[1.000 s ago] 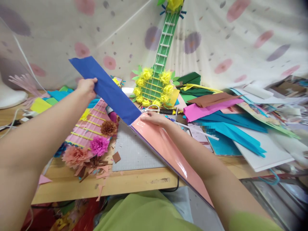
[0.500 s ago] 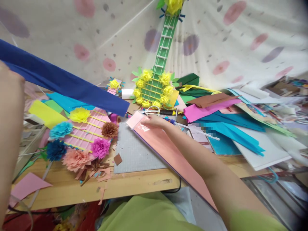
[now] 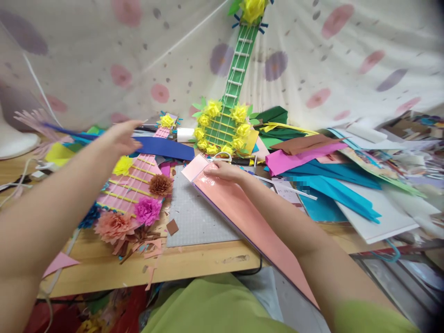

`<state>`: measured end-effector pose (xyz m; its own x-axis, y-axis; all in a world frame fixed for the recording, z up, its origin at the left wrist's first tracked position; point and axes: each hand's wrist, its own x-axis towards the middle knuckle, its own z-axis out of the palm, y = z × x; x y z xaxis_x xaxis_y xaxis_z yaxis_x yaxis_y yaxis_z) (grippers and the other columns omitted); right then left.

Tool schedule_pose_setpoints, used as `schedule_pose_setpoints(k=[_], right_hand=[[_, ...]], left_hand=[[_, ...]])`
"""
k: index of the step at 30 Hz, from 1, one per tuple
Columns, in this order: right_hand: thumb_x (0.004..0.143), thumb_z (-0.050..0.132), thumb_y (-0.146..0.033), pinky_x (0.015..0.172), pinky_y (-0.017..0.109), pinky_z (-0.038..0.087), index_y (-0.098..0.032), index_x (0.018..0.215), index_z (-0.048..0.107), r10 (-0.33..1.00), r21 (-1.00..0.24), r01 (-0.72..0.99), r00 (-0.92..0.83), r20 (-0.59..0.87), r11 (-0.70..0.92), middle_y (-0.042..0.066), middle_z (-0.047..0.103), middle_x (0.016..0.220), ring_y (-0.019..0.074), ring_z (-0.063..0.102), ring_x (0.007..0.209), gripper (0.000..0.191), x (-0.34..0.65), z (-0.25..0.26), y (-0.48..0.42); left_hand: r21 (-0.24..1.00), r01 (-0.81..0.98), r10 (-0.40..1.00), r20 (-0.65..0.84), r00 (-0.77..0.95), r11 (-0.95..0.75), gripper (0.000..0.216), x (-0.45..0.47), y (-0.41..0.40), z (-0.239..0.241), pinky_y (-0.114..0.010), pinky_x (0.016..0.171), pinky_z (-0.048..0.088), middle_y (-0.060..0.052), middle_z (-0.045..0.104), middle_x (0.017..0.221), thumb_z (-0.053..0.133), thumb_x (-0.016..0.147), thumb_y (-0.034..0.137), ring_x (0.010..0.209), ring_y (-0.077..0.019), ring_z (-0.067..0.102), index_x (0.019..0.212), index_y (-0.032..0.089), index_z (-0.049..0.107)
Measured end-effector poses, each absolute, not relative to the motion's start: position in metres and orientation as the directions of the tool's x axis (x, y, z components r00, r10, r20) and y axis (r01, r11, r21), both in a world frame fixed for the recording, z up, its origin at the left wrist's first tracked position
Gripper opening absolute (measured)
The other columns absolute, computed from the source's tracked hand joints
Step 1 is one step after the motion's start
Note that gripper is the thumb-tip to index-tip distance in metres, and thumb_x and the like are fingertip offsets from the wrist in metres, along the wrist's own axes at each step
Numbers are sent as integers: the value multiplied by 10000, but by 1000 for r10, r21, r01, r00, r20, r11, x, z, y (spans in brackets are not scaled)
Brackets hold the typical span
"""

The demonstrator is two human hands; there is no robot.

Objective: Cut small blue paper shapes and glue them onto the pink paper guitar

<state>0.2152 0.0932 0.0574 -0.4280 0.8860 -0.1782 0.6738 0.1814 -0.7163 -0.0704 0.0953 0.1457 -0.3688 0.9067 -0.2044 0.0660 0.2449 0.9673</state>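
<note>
My left hand (image 3: 120,134) hovers with its fingers stretched out over the dark blue paper sheet (image 3: 163,147), which lies flat behind the pink paper guitar (image 3: 133,182). It holds nothing. My right hand (image 3: 222,171) rests with its fingers flat on the top end of a long stack of glossy salmon-pink paper (image 3: 249,217), which slopes from the grey cutting mat (image 3: 194,217) down to my lap.
A green paper guitar (image 3: 231,99) with yellow flowers leans against the spotted cloth. Scissors (image 3: 220,157) lie just behind my right hand. Piles of coloured paper (image 3: 322,171) cover the right side. Paper scraps (image 3: 149,252) litter the wooden table edge (image 3: 194,266).
My left hand swung the dark blue sheet off the pink stack to the left, laid it down behind the pink guitar and let go. My right hand stayed on the stack.
</note>
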Motion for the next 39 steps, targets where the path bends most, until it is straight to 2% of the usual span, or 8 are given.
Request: schedule_pose_setpoints(k=[2,7,10,13,16,21,32,39], right_hand=[[735,583,-544,680,253,437,-162,963,607,871,-751,631,-463,-165,193,85,652,974,191,592,835,445,215,58,93],[793,518,-521,646,242,420,-152,890,601,832,-788,554,-545,-100,268,46,621,839,151,561,745,391,217,60,91],[807,522,-478,649,247,426,-155,1029,558,849,-817,515,-525,-62,259,39,606,832,139,550,720,394,218,62,88],[829,517,-394,638,267,439,-169,1292,360,865,-820,514,-499,-46,253,26,597,798,129,537,656,539,218,64,83],[853,479,-292,741,314,454,-184,1372,256,808,-785,484,-588,36,387,53,608,911,145,565,756,575,218,65,82],[841,458,-195,974,348,342,-189,1192,492,691,-699,434,-713,118,568,85,537,1211,175,491,1110,353,214,63,87],[782,523,-227,773,265,377,-158,762,565,715,-694,445,-684,143,565,18,578,797,142,517,807,84,197,61,94],[759,531,-210,738,264,375,-161,716,548,754,-732,409,-622,213,544,9,546,733,134,497,746,68,193,63,95]], left_hand=[[931,150,924,-292,-248,334,351,-37,90,127,-362,906,425,-140,585,1114,561,803,275,1037,-198,561,1097,87,516],[905,387,968,-233,98,178,376,8,83,97,-275,623,455,-55,662,738,772,522,252,714,-180,611,861,136,656],[899,428,984,-150,99,94,358,7,90,87,-258,562,418,-23,630,627,798,423,232,600,-144,564,738,136,657],[898,439,999,-35,42,13,379,0,97,79,-263,585,427,-15,618,635,807,374,223,600,-136,552,697,135,627],[889,453,997,73,15,-72,432,-4,97,69,-272,627,440,-18,626,687,807,372,222,650,-149,574,747,142,606],[888,455,994,-96,59,59,366,-4,90,60,-240,532,385,-15,624,655,779,463,231,555,-124,542,767,144,597],[923,329,976,-216,21,197,593,-5,87,49,-238,508,383,-9,650,662,835,395,216,519,-120,549,874,151,490],[933,323,984,-176,24,159,523,0,84,43,-234,556,406,20,627,614,803,456,173,536,-114,558,822,169,429]])
